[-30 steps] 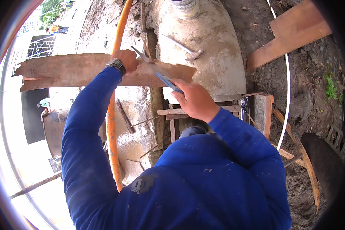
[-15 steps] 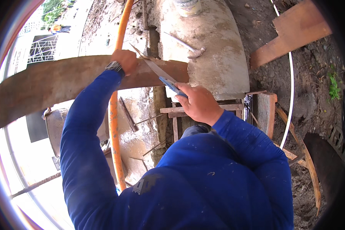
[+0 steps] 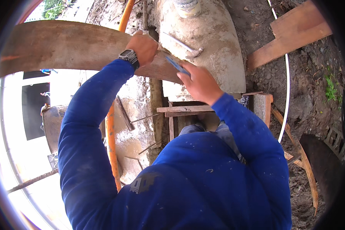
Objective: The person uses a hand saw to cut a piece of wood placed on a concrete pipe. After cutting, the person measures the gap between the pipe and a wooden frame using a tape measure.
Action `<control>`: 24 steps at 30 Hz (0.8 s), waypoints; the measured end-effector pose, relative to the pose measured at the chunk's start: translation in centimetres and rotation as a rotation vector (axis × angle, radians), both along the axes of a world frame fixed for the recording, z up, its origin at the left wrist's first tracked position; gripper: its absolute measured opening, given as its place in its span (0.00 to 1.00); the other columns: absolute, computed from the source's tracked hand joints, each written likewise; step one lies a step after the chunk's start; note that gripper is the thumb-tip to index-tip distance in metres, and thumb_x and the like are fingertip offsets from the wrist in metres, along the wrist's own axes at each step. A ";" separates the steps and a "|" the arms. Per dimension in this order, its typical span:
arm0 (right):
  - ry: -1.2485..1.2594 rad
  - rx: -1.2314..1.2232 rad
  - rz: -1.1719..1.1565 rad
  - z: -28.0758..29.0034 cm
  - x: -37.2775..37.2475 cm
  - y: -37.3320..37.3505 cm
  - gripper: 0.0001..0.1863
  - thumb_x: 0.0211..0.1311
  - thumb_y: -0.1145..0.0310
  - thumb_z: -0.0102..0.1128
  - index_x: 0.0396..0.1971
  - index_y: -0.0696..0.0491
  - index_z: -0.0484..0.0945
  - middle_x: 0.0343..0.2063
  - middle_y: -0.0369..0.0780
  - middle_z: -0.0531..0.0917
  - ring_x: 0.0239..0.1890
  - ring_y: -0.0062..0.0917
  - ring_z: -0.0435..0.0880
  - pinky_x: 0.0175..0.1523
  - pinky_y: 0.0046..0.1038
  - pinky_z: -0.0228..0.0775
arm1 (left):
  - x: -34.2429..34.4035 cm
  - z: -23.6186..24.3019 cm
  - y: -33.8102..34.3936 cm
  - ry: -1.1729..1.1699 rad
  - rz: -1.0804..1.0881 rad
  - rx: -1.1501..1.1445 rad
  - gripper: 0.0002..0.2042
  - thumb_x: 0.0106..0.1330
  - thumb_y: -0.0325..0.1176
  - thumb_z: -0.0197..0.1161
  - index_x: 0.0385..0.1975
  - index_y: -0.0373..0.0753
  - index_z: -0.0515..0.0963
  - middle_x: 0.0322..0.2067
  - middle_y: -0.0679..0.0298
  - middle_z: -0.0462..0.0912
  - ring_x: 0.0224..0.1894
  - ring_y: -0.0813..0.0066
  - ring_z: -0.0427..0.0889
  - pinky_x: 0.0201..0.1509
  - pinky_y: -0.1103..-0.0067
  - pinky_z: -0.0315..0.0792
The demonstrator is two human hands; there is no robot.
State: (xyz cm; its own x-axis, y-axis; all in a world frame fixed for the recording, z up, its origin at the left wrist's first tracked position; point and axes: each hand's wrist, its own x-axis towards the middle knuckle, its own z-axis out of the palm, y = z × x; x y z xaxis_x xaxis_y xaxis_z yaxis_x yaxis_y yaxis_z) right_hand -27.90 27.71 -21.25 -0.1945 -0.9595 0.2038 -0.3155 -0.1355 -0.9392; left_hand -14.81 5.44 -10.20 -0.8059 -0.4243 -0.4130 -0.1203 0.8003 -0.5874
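Observation:
My left hand, with a watch at its wrist, is closed on the long brown board near the board's right end. Just right of it, my right hand grips the blue handle of a handsaw. The saw lies along the board's end; its blade is hardly visible at this angle, so I cannot tell whether the teeth are in the wood. Beyond the saw, a hammer rests on the concrete slab.
An orange pole passes beneath the board. A stained bucket stands on the slab's far part. To the right are a notched plywood piece, a white pipe and muddy ground. Wooden slats lie before my legs.
The board's left end has swung away from me. My left hand has shifted right along it, closer to the saw. The saw has tilted, so its blade shows far less.

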 end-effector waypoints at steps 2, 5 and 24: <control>-0.063 -0.064 -0.020 0.1 0.0 -1.2 0.18 0.73 0.62 0.59 0.52 0.60 0.80 0.29 0.55 0.83 0.32 0.55 0.82 0.38 0.45 0.72 | 0.0 0.3 0.0 -0.033 0.049 -0.006 0.11 0.64 0.44 0.66 0.26 0.44 0.86 0.27 0.60 0.88 0.35 0.60 0.88 0.51 0.62 0.74; -0.203 0.073 0.065 2.0 -2.2 4.9 0.18 0.72 0.62 0.59 0.52 0.61 0.80 0.32 0.54 0.84 0.32 0.51 0.83 0.39 0.44 0.73 | 0.5 0.2 -1.1 -0.068 0.157 -0.024 0.11 0.64 0.44 0.66 0.27 0.45 0.86 0.27 0.60 0.88 0.35 0.59 0.88 0.52 0.62 0.73; -0.089 0.045 -0.050 -5.0 -0.2 2.2 0.25 0.73 0.57 0.61 0.57 0.63 0.79 0.44 0.55 0.87 0.47 0.46 0.87 0.54 0.39 0.76 | 11.0 -3.4 0.1 0.112 0.180 -0.034 0.08 0.61 0.40 0.63 0.34 0.51 0.88 0.30 0.66 0.89 0.37 0.62 0.88 0.50 0.60 0.78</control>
